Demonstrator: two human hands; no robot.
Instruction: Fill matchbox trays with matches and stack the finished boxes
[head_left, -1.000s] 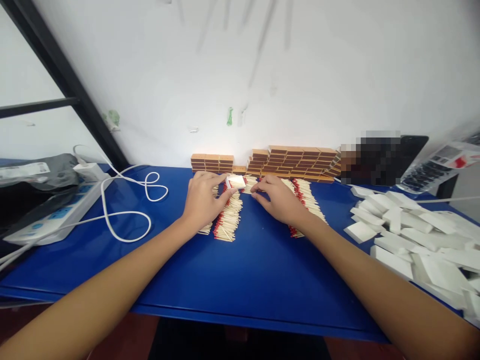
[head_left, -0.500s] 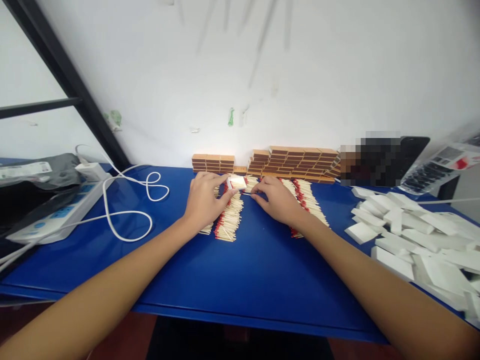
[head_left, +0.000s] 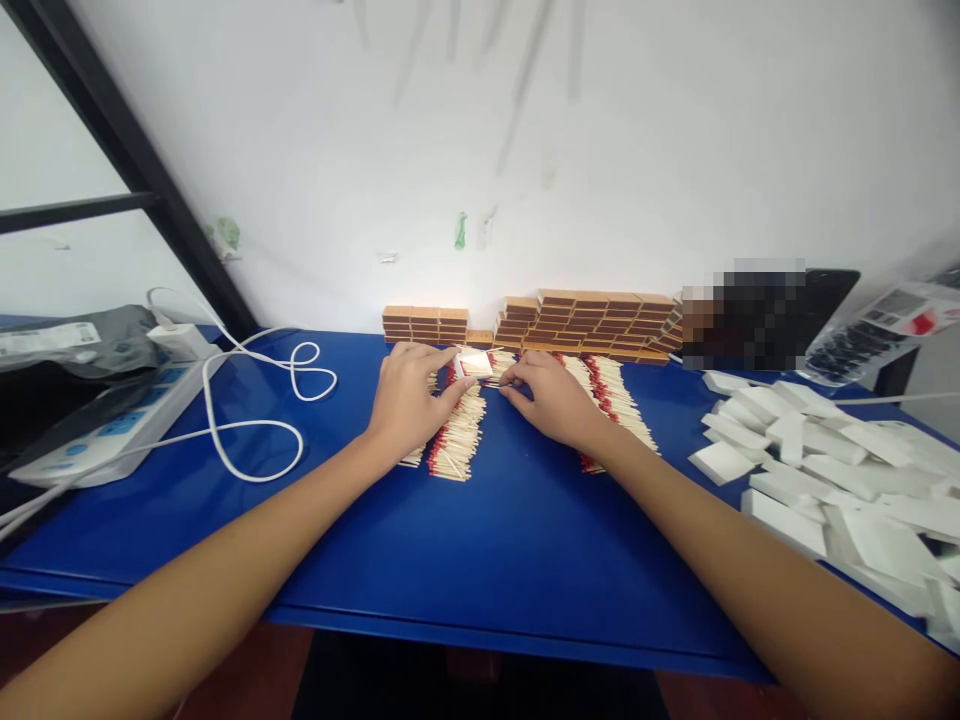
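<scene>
While the left hand grips in its fingers one small white rectangular open tray, above red-tipped pale wooden matchsticks laid in rows on the blue counter, the right hand sits just beside, fingers drawn together, any hold indiscernible. Behind: brown-sided rectangular matchboxes, stacked. Far right: white box-shaped pieces, heaped. Far left: white power strip, blue sockets.

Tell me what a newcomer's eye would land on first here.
Probably the red-headed matches, laid in rows near the middle of the blue table, where the left hand holds a small white tray. Next might come the brown matchboxes stacked along the wall, then the heap of white boxes at the table's right.
</scene>
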